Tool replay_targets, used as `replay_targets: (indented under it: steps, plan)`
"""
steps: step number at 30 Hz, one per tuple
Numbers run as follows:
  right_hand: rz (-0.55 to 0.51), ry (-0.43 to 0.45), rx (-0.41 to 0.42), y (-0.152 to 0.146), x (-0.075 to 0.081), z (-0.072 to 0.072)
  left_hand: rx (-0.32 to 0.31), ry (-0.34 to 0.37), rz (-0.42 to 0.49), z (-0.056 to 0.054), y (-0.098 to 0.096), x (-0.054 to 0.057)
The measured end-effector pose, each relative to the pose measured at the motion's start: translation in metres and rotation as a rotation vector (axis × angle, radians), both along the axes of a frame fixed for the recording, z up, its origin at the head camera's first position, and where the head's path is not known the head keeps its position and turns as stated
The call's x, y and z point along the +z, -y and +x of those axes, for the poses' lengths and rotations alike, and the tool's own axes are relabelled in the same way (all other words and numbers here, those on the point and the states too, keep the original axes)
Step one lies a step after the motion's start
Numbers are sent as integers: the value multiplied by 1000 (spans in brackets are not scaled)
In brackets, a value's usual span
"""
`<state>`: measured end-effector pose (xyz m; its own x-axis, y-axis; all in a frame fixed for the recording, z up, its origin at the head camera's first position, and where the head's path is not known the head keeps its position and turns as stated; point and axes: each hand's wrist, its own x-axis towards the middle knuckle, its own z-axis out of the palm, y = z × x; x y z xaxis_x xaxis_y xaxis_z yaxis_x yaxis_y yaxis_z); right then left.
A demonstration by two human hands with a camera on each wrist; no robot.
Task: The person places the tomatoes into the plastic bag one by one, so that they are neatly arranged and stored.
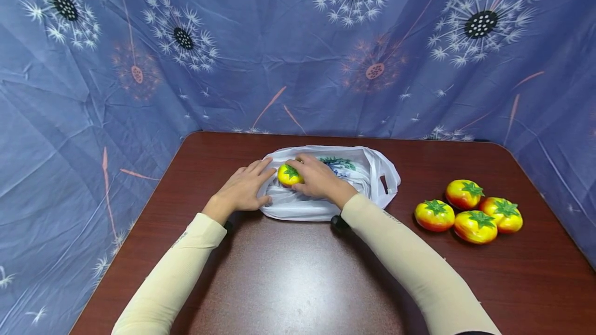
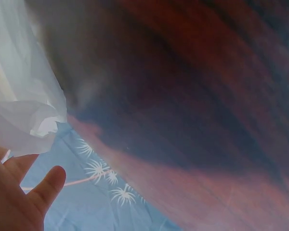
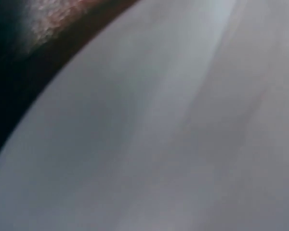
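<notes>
A white plastic bag (image 1: pixel 307 210) with a green and blue print lies on its side across the table. My right hand (image 1: pixel 318 177) reaches over it, thumb and fingers around a yellow-red toy fruit (image 1: pixel 287 176) with a green leafy top, at the bag's left part. My left hand (image 1: pixel 244 186) is spread with fingers extended, fingertips right at the bag's left edge. In the left wrist view, the fingers (image 2: pixel 48 187) lie under a fold of the bag (image 2: pixel 24 125). Blurred white plastic (image 3: pixel 149 134) fills most of the right wrist view.
Several matching toy fruits (image 1: pixel 475 226) sit grouped on the right side of the brown table (image 1: pixel 288 283). The bag's handle (image 1: pixel 391 180) points toward them. A blue curtain with dandelion prints (image 1: pixel 279 56) hangs behind the table and along its sides.
</notes>
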<state>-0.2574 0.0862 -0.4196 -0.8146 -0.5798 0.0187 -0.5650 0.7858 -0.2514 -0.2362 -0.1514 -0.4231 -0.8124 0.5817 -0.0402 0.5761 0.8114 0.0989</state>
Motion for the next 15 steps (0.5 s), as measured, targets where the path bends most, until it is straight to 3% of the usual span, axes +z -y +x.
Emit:
replay_targets:
  steps: [6, 15]
  plan:
    - [3, 44, -19, -2, 3, 6, 2, 0, 1, 0, 1, -1]
    - [-88, 60, -67, -12, 27, 18, 11, 12, 23, -1, 1, -1]
